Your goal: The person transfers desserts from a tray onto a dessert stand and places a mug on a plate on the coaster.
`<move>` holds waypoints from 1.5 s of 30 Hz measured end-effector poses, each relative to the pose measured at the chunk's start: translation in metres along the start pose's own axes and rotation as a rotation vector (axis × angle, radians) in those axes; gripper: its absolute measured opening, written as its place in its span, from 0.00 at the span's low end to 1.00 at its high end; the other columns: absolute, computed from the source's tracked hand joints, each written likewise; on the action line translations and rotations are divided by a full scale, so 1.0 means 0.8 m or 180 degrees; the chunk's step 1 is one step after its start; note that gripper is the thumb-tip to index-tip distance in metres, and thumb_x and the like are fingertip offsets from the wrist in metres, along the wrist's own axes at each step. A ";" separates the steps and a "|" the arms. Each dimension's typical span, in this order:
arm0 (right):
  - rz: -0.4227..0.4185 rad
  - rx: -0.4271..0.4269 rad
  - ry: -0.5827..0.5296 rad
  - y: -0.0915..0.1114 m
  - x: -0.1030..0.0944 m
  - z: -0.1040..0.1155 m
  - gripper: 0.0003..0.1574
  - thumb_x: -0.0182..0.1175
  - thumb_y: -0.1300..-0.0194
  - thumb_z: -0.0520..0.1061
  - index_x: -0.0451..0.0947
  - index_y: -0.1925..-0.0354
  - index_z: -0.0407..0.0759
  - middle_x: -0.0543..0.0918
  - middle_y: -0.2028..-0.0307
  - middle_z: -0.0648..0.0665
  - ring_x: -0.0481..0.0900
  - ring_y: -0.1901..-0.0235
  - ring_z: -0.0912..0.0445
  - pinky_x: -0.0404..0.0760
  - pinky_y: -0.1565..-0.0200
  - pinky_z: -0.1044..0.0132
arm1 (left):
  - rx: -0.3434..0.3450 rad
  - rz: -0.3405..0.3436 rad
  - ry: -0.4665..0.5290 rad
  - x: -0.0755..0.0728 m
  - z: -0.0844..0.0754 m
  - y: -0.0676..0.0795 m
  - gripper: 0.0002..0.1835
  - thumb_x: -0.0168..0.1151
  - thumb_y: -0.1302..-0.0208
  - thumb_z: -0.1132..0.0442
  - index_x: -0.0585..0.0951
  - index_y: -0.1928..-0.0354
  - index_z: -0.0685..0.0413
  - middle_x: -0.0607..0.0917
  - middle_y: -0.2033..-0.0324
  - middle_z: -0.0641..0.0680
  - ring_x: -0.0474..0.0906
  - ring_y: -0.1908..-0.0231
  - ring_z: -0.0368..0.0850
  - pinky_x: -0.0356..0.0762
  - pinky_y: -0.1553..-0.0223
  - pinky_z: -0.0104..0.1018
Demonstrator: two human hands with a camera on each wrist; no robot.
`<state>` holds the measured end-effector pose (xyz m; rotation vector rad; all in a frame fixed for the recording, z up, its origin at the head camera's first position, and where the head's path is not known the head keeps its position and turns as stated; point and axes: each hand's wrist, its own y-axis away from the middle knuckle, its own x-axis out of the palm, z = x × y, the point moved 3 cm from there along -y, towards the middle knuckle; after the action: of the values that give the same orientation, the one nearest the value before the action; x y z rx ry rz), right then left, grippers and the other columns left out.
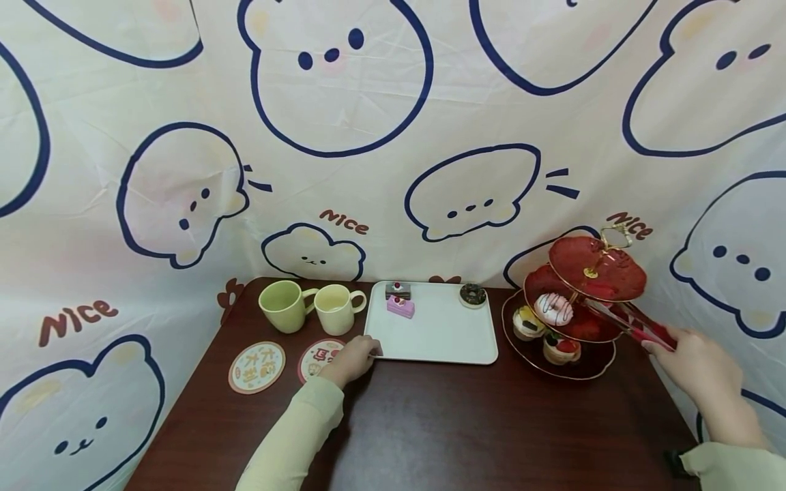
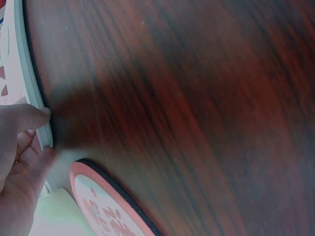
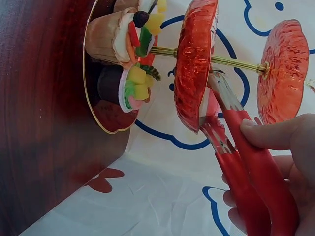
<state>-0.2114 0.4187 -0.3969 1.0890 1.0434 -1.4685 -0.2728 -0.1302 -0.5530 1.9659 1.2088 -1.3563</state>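
L hand point(image 1: 351, 359) pinching tray point(image 1: 442, 337) at near left corner, R hand point(image 1: 706, 365) gripping tongs point(image 3: 258, 167), hands well apart. Cake stand point(image 1: 623, 276) right of tray: prob rigid, tippy, grab center pole point(image 3: 236, 63) imo. Tray: prob light, stiff, slick; hold rim. Tongs: tips reach middle tier point(image 3: 194, 59), can't tell if loaded. Iced donut point(image 1: 554, 309), same tier: prob light, squishy, pinch sides gently.

Green mug point(image 1: 285, 314); cream mug point(image 1: 335, 316); two coasters point(image 1: 257, 368); printed backdrop point(image 1: 381, 191)
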 end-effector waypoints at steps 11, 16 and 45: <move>0.0340 -0.0167 -0.0132 -0.015 0.002 -0.002 0.45 0.60 0.28 0.60 0.66 0.38 0.20 0.78 0.69 0.32 0.71 0.74 0.45 0.65 0.78 0.57 | 0.0099 -0.0077 -0.0034 -0.001 0.001 -0.002 0.09 0.62 0.44 0.81 0.83 0.67 0.60 0.83 0.70 0.55 0.81 0.63 0.53 0.82 0.58 0.46; 0.0373 -0.0175 -0.0160 -0.016 0.004 -0.002 0.46 0.60 0.28 0.61 0.66 0.38 0.20 0.79 0.65 0.27 0.72 0.72 0.43 0.66 0.77 0.57 | 0.0117 -0.0108 -0.0020 -0.001 0.001 -0.003 0.10 0.62 0.45 0.81 0.83 0.68 0.60 0.83 0.70 0.54 0.81 0.64 0.52 0.82 0.58 0.46; 0.0066 -0.0044 0.0012 0.001 -0.001 -0.010 0.45 0.67 0.33 0.58 0.68 0.40 0.19 0.73 0.51 0.15 0.76 0.62 0.29 0.78 0.72 0.43 | -0.0036 -0.0013 0.0030 0.001 0.003 -0.002 0.10 0.61 0.44 0.81 0.84 0.67 0.59 0.83 0.69 0.55 0.80 0.63 0.52 0.81 0.56 0.47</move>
<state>-0.2097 0.4264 -0.3978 1.0903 1.0407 -1.4414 -0.2748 -0.1308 -0.5546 1.9653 1.2228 -1.3409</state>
